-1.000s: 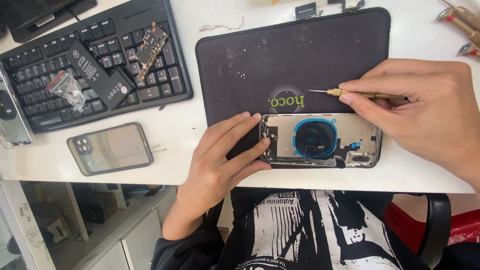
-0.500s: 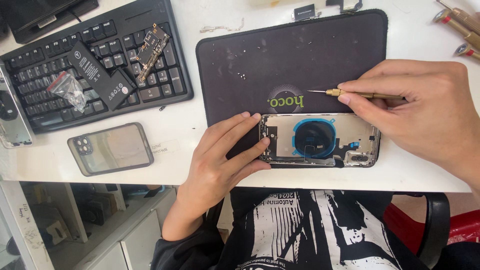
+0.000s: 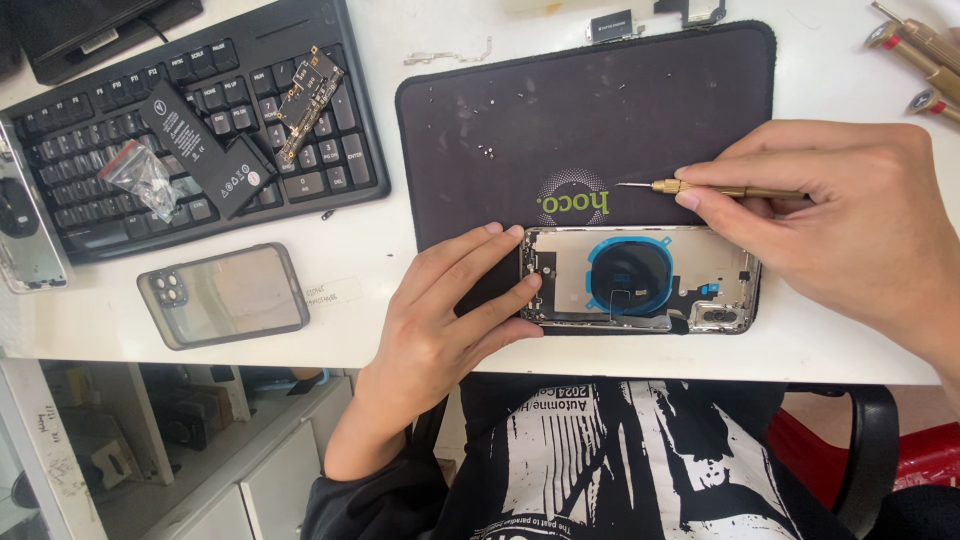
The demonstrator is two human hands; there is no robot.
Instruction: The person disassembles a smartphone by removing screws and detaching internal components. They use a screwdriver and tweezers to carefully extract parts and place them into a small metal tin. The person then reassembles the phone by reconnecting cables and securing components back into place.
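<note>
The opened phone housing (image 3: 640, 278) lies flat at the near edge of the white worktop (image 3: 380, 235), its far part resting on the dark work mat (image 3: 600, 110). A blue-ringed round coil sits at its centre, and its camera end points right. The left hand (image 3: 445, 320) lies flat with fingers extended, fingertips pressing the left end of the housing; it grips nothing. The right hand (image 3: 850, 225) is closed in a pinch on a brass precision screwdriver (image 3: 720, 189), held level just beyond the far edge of the housing, tip pointing left above the mat. Left of the left hand, a clear phone case (image 3: 225, 295) lies on the worktop. Farther left, a black keyboard (image 3: 190, 120) carries a black phone battery (image 3: 205, 150), a small clear bag (image 3: 145, 180) and a circuit board (image 3: 305, 100). More brass-handled tools (image 3: 915, 55) lie at the far right corner
</note>
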